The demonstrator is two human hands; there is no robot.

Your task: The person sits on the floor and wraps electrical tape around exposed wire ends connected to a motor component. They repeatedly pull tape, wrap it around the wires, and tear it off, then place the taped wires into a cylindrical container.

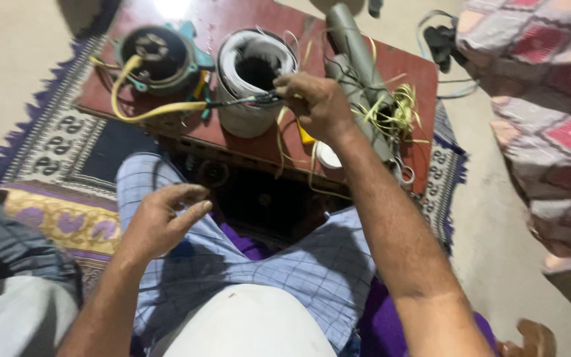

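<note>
Pale, white-wound motor stator (pixel 254 82) stands upright mid-board on the low red board (pixel 232 20), hollow and dark inside. The right hand (pixel 315 102) pinches its coloured wires (pixel 249 101); the left hand (pixel 160 221) hovers half-open, empty.

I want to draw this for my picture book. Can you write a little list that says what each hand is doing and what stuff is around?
Right hand: pinching a bundle of coloured wires at the rim of the white motor winding
Left hand: open, holding nothing, above the checked cloth on the knee
Work surface: low red table
Left of the winding: round dark motor part with a yellow cable
Right of the winding: grey tube, loose yellow strips
Floor: patterned rug
</note>
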